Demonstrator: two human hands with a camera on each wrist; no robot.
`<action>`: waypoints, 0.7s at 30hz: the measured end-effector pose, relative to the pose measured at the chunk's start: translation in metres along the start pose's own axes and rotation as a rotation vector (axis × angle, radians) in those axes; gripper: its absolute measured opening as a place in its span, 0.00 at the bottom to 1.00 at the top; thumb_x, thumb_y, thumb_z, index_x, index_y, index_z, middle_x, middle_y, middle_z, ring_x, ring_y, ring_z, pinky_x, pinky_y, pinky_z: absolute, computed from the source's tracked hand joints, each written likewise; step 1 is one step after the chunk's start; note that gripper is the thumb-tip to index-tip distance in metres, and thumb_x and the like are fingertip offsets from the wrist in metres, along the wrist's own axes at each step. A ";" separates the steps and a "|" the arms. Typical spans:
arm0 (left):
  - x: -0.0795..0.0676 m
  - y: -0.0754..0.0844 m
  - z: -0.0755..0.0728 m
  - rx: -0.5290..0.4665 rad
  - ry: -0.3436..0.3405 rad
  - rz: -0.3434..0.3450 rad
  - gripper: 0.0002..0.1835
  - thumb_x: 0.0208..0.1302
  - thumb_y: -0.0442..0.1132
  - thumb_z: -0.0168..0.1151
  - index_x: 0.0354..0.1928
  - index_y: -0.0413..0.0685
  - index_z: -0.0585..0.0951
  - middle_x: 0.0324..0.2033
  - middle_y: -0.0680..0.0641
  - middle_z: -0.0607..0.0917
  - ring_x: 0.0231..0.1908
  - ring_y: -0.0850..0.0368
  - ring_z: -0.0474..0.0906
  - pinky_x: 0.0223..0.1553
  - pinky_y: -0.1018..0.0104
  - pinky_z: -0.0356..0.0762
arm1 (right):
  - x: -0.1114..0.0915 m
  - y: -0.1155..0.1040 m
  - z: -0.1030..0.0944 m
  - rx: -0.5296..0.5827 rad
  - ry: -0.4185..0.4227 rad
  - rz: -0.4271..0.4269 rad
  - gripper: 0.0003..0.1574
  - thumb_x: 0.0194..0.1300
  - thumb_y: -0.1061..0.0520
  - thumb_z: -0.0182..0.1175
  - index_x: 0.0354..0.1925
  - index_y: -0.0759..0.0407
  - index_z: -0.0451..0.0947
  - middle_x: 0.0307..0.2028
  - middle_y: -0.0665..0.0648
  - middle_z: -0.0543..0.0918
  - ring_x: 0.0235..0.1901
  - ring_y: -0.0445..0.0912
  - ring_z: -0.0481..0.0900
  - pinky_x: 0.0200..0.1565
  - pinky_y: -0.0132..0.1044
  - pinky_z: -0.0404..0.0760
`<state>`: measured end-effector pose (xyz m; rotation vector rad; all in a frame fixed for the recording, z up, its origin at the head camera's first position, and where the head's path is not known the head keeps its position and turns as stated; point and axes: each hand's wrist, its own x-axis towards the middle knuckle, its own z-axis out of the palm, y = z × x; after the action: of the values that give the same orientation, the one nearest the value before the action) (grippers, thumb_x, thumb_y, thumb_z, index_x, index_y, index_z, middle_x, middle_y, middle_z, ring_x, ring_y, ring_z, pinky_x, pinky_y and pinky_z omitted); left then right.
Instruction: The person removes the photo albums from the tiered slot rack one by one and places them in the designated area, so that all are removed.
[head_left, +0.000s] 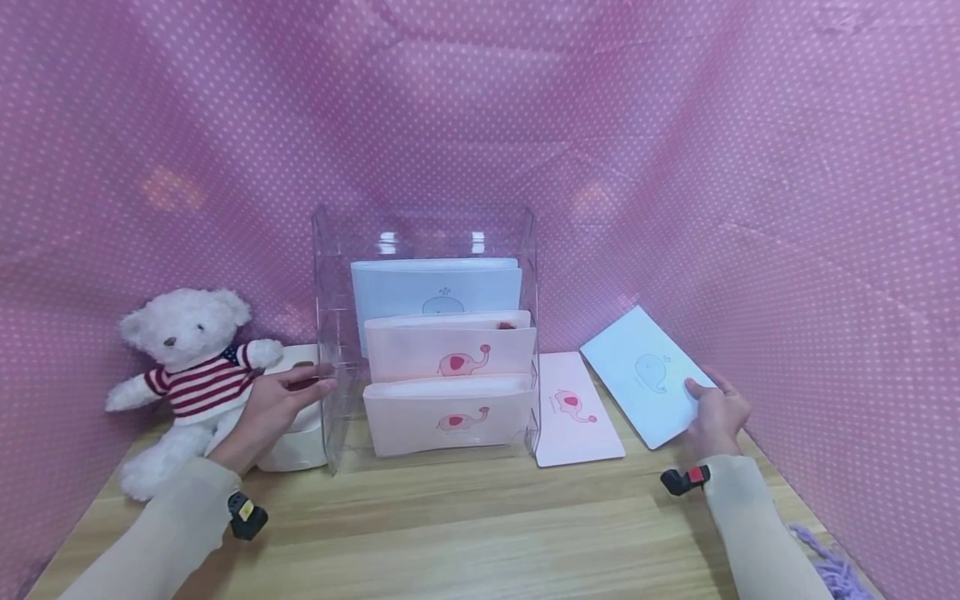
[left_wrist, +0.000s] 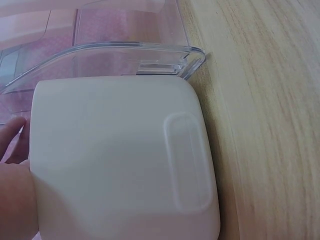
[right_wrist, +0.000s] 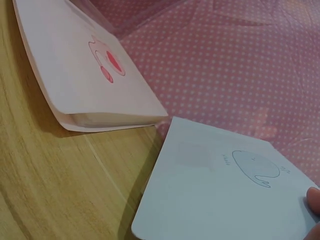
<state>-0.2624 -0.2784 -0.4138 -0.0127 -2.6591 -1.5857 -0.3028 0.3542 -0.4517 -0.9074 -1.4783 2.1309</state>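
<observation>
In the head view my right hand [head_left: 720,417] pinches the near right edge of a light-blue notebook [head_left: 622,358], thumb on its cover. The cover has a whale drawing, and the notebook is turned at an angle. Beside it lies a pink notebook [head_left: 567,446] with an elephant drawing. The right wrist view shows this pink notebook's [right_wrist: 65,95] page edges. My left hand [head_left: 273,408] reaches over a white container [head_left: 296,450], its fingertips right at the left side of a clear tiered rack [head_left: 333,417]. Part of that hand is hidden behind the container [left_wrist: 115,150] in the left wrist view.
Standing in the rack are a blue notebook [head_left: 390,292] at the back and pink notebooks [head_left: 405,358] in the front tiers. A white teddy bear [head_left: 183,329] sits at the left. Purple yarn [head_left: 836,571] lies at the right front. Pink dotted cloth [head_left: 480,125] surrounds the wooden table [head_left: 420,533].
</observation>
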 end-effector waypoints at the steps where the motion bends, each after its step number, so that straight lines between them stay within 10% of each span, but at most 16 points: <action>1: 0.000 0.000 0.000 -0.001 0.000 -0.002 0.38 0.64 0.62 0.67 0.67 0.43 0.77 0.68 0.40 0.77 0.71 0.45 0.69 0.49 0.89 0.69 | 0.000 0.000 0.000 -0.011 -0.003 -0.003 0.31 0.64 0.66 0.67 0.64 0.47 0.79 0.67 0.50 0.74 0.66 0.46 0.75 0.56 0.28 0.82; 21: 0.000 0.000 0.000 0.024 -0.003 -0.015 0.38 0.63 0.63 0.67 0.67 0.46 0.77 0.69 0.42 0.77 0.71 0.45 0.69 0.59 0.76 0.75 | 0.004 0.013 -0.019 -0.612 -0.111 -0.117 0.37 0.71 0.54 0.61 0.74 0.57 0.65 0.74 0.64 0.67 0.73 0.58 0.68 0.72 0.49 0.70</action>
<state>-0.2627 -0.2788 -0.4136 0.0061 -2.6871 -1.5591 -0.2918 0.3654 -0.4692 -0.8697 -2.2403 1.6826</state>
